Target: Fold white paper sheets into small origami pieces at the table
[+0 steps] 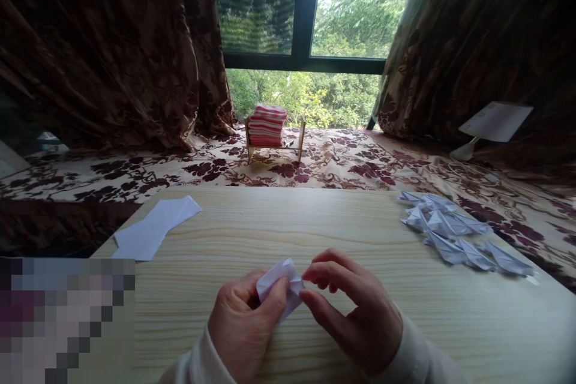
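Observation:
A small piece of folded white paper [292,284] is pinched in my left hand [246,318], the thumb pressed on its face and the fingers behind it. Creases cross the paper, and its lower part slants down past the thumb. My right hand [355,306] is at the paper's right edge. Its thumb and forefinger are curved and a little apart, with the tips at or touching that edge; the other fingers curl above. Several folded white paper pieces [443,222] with pointed ends lie grouped at the table's right. Flat white paper sheets [155,225] overlap at the left.
The pale wooden table [270,216] meets a flower-patterned cloth ledge [333,168] by the window. On the ledge stand a small wooden rack [300,143] with folded pink-and-white cloths [267,125] and a white panel on a stand [497,120]. Pixelation covers the lower left corner.

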Demonstrator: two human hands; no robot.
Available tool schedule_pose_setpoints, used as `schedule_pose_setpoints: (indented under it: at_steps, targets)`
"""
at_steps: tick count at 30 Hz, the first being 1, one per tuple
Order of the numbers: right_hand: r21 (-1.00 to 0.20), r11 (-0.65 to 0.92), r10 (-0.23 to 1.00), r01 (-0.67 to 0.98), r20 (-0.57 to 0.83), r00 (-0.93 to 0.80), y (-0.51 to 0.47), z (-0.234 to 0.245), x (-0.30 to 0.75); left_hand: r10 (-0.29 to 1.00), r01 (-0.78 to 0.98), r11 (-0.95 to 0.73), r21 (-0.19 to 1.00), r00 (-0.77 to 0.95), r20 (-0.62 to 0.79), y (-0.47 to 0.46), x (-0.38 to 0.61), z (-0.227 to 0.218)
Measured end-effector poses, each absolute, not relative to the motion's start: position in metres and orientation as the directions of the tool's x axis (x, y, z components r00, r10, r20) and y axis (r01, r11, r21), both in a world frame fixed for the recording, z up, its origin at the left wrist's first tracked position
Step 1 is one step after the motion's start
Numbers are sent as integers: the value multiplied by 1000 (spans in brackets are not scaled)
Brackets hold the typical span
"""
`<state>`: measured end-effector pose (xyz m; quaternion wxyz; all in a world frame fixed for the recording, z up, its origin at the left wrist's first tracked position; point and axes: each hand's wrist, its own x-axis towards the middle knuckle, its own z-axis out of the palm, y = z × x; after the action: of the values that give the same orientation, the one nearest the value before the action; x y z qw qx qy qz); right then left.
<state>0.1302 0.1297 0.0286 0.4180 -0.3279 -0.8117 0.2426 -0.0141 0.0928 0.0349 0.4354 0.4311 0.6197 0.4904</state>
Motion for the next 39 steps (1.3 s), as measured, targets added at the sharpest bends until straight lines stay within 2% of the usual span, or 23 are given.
schedule_pose_setpoints:
  at_steps: [5,10,15,23,29,39]
  targets:
    - [-707,601,787,373,443,-430,127,27,128,960,141,151,978,-259,-111,93,-16,32]
    - [-778,533,817,332,372,-441,128,25,128,976,160,166,973,-167,-139,93,-16,31]
    - [-788,521,827,328,371,-423,130,23,127,979,134,164,977,-144,-145,92,-14,32]
    - [-773,517,838,368,370,-401,130,22,128,991,231,131,964,-58,-120,92,-20,29]
    - [-761,531,832,372,384,-401,131,22,128,991,199,131,971,-4,-133,92,-21,28]
    - [-755,550,818,357,401,-412,132,15,129,973,156,208,966,-131,-189,93,-14,30]
